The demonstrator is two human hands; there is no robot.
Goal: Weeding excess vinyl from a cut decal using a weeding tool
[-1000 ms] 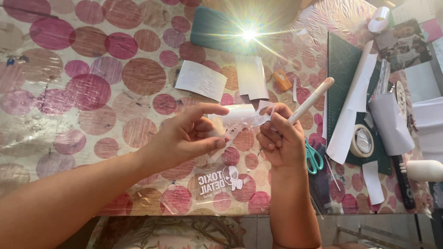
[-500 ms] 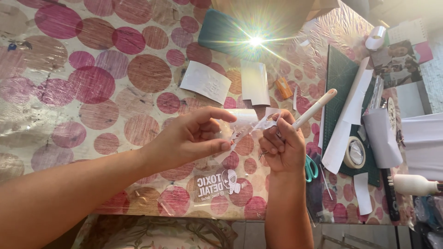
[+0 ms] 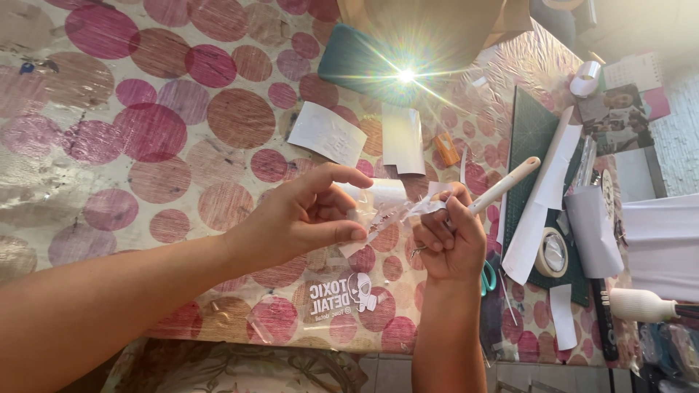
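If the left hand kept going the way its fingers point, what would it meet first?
The left hand points right, already pinching the clear film piece. Straight on, it would probably meet the right hand, which grips the film's other end along with a white-handled tool. Depth is hard to judge.

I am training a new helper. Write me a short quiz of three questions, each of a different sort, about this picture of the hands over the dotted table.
1. True or false: the left hand pinches a clear film piece between thumb and fingers.
2. Which thing does the right hand grip? A) the roll of tape B) a white-handled tool C) the orange item
3. Fill in: the roll of tape lies on the dark green ____ at the table's right.

Key
1. True; the film is held above the dotted tablecloth.
2. B; its handle sticks up and to the right out of the fist.
3. Mat.
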